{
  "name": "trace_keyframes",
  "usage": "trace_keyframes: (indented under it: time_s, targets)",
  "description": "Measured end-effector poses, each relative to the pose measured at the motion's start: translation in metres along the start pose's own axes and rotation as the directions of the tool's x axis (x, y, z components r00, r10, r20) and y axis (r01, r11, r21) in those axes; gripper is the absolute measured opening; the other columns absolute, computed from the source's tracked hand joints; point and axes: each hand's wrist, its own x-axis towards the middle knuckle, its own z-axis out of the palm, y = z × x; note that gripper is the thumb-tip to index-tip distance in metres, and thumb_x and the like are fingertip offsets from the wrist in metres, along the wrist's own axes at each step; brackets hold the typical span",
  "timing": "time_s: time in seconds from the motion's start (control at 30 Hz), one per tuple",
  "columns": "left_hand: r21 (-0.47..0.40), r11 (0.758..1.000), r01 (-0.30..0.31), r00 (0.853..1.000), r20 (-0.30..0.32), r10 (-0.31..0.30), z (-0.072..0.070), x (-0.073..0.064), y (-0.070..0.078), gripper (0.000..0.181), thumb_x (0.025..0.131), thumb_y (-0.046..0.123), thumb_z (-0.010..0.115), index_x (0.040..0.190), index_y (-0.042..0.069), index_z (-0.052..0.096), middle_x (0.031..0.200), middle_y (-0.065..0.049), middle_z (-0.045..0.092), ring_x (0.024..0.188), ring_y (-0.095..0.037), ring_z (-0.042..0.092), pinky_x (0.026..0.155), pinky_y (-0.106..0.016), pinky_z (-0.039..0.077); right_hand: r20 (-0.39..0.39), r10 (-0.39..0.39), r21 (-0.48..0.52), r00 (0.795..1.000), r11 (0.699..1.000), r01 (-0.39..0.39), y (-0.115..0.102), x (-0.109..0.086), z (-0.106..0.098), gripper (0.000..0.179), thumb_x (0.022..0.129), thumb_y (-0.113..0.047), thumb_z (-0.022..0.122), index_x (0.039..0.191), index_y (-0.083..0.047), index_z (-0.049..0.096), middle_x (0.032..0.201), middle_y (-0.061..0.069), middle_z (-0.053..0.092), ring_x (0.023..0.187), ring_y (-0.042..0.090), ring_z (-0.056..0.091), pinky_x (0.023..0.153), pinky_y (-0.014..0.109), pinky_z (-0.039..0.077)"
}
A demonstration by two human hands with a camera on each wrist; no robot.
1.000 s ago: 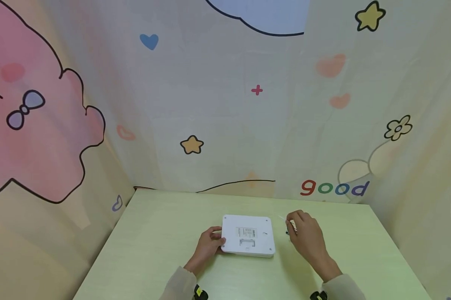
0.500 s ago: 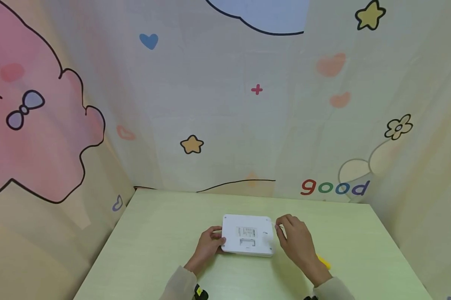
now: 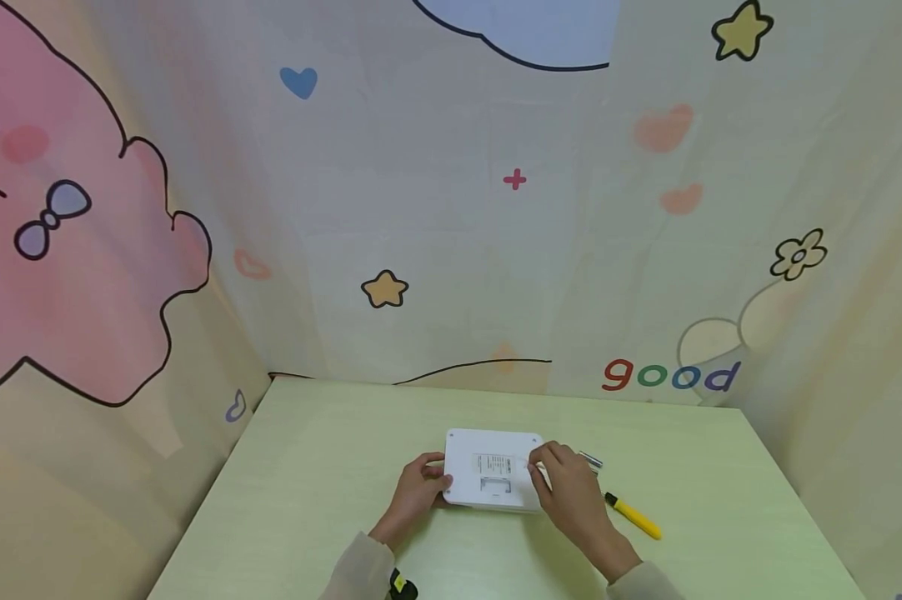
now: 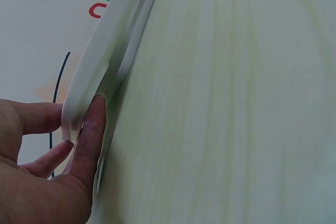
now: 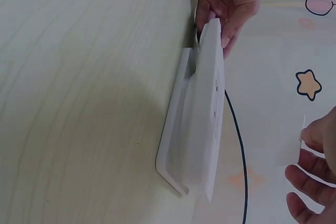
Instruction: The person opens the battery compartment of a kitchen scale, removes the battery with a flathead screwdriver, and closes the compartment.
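A flat white square device [image 3: 493, 442], with a printed label and a small open rectangular recess on its upward face, is tilted above the table. My left hand [image 3: 415, 493] grips its left edge, thumb on one face and fingers on the other; the left wrist view shows this hand [image 4: 58, 166] pinching the edge. Over the device's right side is my right hand [image 3: 571, 496]. In the right wrist view that hand [image 5: 317, 166] pinches a thin pale sliver [image 5: 302, 139] between thumb and finger; I cannot tell what it is.
Right of the device lies a yellow stick-shaped tool [image 3: 638, 519] with a black end. Small silver cylindrical pieces [image 3: 592, 460] lie behind my right hand. The pale green table [image 3: 331, 450] meets a printed curtain [image 3: 451, 208] at the back.
My right hand has moved left, from beside the device to over its right side, uncovering the yellow tool and silver pieces. The left hand and device have stayed nearly still.
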Motion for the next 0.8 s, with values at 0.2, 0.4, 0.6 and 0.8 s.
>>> trace_keyframes:
  time_s: [0.2,0.4,0.6,0.8]
  targets:
    - [0.003,1.0,-0.005,1.0,-0.002,0.005,0.0,0.002,-0.002,0.047,0.09,0.004,0.066,0.135,-0.002,0.051,0.105,-0.019,0.063,0.075,-0.018,0.065,0.062,-0.034,0.059,0.001,-0.05,0.008,0.999,0.999,0.05,-0.004,-0.005,0.012,0.016,0.082,-0.011,0.077,0.088,-0.018,0.063,0.091,-0.004,0.063,0.081,0.015,0.061,0.074,0.035,0.051]
    - [-0.009,1.0,-0.003,1.0,0.002,0.003,0.0,0.0,-0.001,0.048,0.09,0.003,0.065,0.136,-0.003,0.05,0.106,-0.02,0.063,0.075,-0.018,0.065,0.062,-0.034,0.059,0.004,-0.065,0.002,0.998,0.998,0.065,-0.009,-0.009,0.023,0.021,0.079,-0.01,0.08,0.086,-0.019,0.062,0.09,-0.006,0.063,0.081,0.014,0.06,0.072,0.034,0.049]
    - [-0.017,1.0,-0.004,1.0,0.002,0.004,-0.001,0.0,0.0,0.048,0.089,0.003,0.066,0.134,-0.002,0.051,0.105,-0.019,0.063,0.075,-0.018,0.066,0.062,-0.034,0.059,0.007,-0.079,0.002,0.997,0.997,0.079,-0.013,-0.01,0.032,0.021,0.078,-0.012,0.081,0.086,-0.019,0.063,0.088,-0.007,0.062,0.08,0.014,0.06,0.07,0.031,0.047]
    - [-0.009,1.0,-0.001,1.0,-0.003,0.001,0.0,-0.002,0.002,0.047,0.09,0.003,0.066,0.135,-0.002,0.051,0.105,-0.019,0.063,0.075,-0.018,0.065,0.062,-0.034,0.059,0.01,-0.094,0.022,0.996,0.995,0.093,-0.016,-0.011,0.038,0.02,0.079,-0.011,0.08,0.086,-0.019,0.063,0.088,-0.007,0.062,0.08,0.015,0.06,0.069,0.031,0.046]
